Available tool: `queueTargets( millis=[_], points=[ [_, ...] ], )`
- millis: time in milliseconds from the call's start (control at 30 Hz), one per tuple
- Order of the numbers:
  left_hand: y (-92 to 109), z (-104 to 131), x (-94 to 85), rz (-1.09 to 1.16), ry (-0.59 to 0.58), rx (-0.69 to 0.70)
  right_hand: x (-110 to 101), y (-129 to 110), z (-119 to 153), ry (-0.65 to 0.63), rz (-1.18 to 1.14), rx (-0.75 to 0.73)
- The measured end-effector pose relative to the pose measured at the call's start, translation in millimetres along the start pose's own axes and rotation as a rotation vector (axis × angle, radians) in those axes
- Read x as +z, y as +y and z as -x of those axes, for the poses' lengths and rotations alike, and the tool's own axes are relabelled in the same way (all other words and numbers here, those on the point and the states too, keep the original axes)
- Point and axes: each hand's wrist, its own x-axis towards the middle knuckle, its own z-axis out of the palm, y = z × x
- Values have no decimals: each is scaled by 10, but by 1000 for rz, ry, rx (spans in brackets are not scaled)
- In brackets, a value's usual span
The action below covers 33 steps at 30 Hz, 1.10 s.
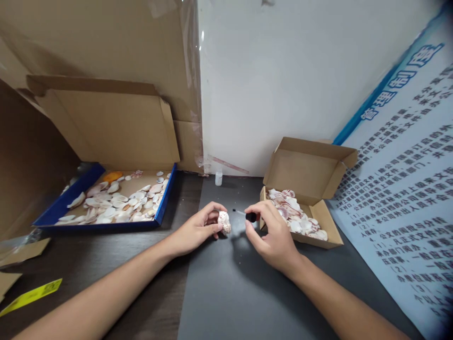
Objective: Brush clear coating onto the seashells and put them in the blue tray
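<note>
My left hand (200,229) is closed on a rough whitish-pink seashell (224,223), held just above the dark grey mat (215,293). To its right, my right hand (272,233) pinches a small brush cap (251,216) with a black top. Its thin pale stem and dark tip point left toward the shell, with a gap between them. Behind both hands stands a small bottle (218,178) with a whitish label, upright near the wall.
On the left, an open blue-sided box (166,200) holds many loose shells. A smaller open cardboard box (327,219) with shells stands right of my right hand. A yellow strip (31,296) lies at the lower left. A printed poster (396,189) borders the right side.
</note>
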Motion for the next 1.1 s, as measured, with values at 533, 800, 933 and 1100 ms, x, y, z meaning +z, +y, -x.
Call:
queueTargets(
  millis=[533, 800, 933, 1100],
  points=[
    [16, -4, 38, -30, 55, -22, -8, 7, 4, -36, -34, 20],
    [21, -5, 35, 7, 58, -27, -9, 2, 0, -37, -51, 25],
    [17, 0, 37, 9, 54, -27, -8, 9, 10, -53, -44, 19],
    [24, 0, 44, -8, 62, -30, 7, 15, 19, -52, -86, 14]
  ],
)
